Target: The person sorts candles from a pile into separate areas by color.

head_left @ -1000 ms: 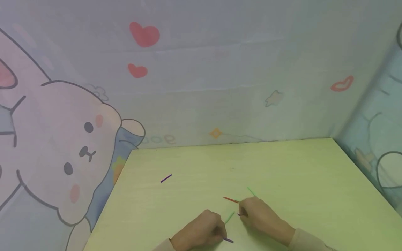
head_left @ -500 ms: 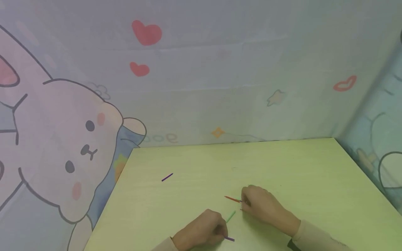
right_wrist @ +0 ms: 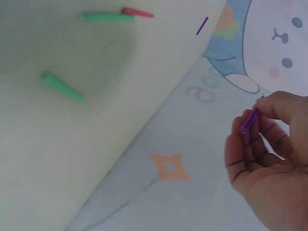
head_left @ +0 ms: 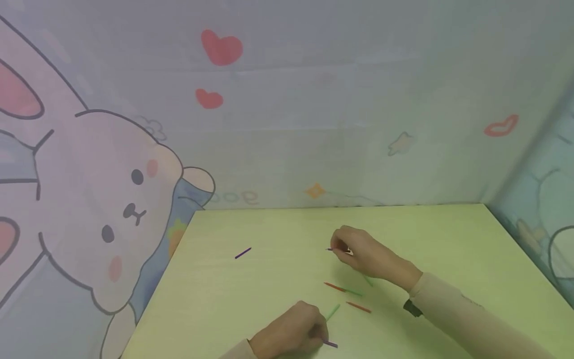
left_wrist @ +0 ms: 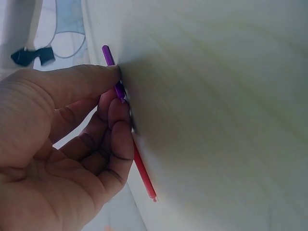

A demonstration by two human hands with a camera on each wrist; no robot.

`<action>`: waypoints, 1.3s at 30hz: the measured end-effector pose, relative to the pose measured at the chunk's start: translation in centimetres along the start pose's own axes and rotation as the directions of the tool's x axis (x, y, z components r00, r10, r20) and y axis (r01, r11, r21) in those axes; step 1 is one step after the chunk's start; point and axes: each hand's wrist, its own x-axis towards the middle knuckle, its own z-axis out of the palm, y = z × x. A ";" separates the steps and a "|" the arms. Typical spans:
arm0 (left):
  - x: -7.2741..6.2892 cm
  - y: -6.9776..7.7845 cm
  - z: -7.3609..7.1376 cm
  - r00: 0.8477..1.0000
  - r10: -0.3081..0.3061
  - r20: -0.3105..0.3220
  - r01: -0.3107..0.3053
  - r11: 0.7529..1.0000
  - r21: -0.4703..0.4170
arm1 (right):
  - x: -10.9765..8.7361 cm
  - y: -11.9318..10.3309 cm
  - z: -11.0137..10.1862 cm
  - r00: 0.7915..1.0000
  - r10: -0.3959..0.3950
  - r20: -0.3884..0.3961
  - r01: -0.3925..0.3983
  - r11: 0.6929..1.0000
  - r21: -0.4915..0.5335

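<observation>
In the head view my left hand (head_left: 293, 326) rests low at the front of the table, its thumb and fingertips pinching a slim purple stick (left_wrist: 109, 55) with a small nub at one end. A red stick (left_wrist: 144, 175) shows beyond its fingers in the left wrist view. My right hand (head_left: 367, 252) is farther back, above the table, and pinches another purple stick (right_wrist: 250, 120). Between the hands lie a red stick (head_left: 334, 286) touching a green stick (head_left: 353, 292), and a second red stick (head_left: 358, 307). A green stick (head_left: 333, 312) lies beside the left hand.
Another green stick (head_left: 368, 280) lies under the right forearm. Farther left a lone purple stick (head_left: 243, 253) lies on the yellow-green table (head_left: 269, 227). A printed cloth backdrop (head_left: 287, 149) rises behind the table's back edge.
My right hand has lifted away from the sticks and moved back with a purple stick, uncovering a red and some green sticks. My left hand stays nearly still, holding its purple stick.
</observation>
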 end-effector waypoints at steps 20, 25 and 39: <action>0.3 -0.4 -0.1 1.000 0.001 0.012 -0.001 1.000 0.008 | 11.9 -0.5 0.4 0.976 -0.206 0.073 0.202 0.978 0.058; 0.2 -0.3 0.0 1.000 -0.020 0.009 0.020 1.000 -0.012 | 14.0 -1.1 1.7 0.963 -0.253 0.091 0.243 0.964 0.109; -0.2 -0.3 -0.1 1.000 -0.022 -0.014 0.022 1.000 -0.023 | 19.0 -3.0 6.8 0.927 -0.345 0.145 0.323 0.934 0.155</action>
